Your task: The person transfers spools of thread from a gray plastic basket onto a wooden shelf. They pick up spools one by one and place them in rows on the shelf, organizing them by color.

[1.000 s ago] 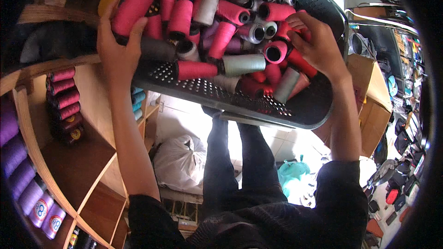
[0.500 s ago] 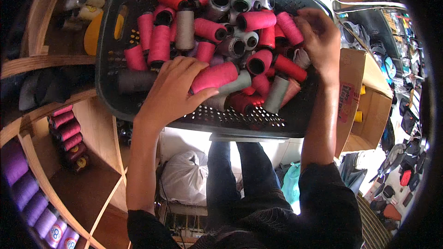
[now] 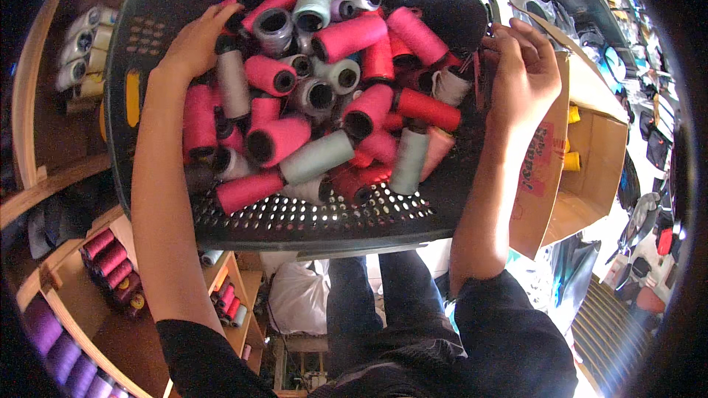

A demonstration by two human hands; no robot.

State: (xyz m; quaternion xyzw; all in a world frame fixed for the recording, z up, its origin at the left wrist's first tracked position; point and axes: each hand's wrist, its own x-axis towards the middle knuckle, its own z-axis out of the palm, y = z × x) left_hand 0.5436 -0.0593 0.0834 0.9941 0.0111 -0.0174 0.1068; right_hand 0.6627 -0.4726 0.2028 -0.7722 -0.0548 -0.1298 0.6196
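Note:
A dark perforated plastic basket [image 3: 457,225] is heaped with thread cones. Pink cones [image 3: 354,35], red cones [image 3: 428,107] and pale grey-green cones [image 3: 318,156] lie jumbled, some on their sides with dark hollow ends showing. At the heap's far left, my left hand [image 3: 193,43] has its fingers bent over a red thread cone [image 3: 234,0], mostly covered by them. A beige cone [image 3: 234,82] stands just beside that hand. My right hand [image 3: 525,66] is by the basket's right rim with curled fingers; thin strands show near the fingertips, but what they pinch is unclear.
Wooden shelves on the left hold purple cones [image 3: 63,357], dark pink cones [image 3: 107,259] and whitish cones [image 3: 85,48]. An open cardboard box [image 3: 542,206] with yellow cones [image 3: 572,161] stands at the right. A white bag [image 3: 299,298] lies below the basket.
My left hand has left the pink cone near the front and moved to the far left of the heap. That cone now lies lower in the basket. My right hand has moved off a pink cone toward the rim.

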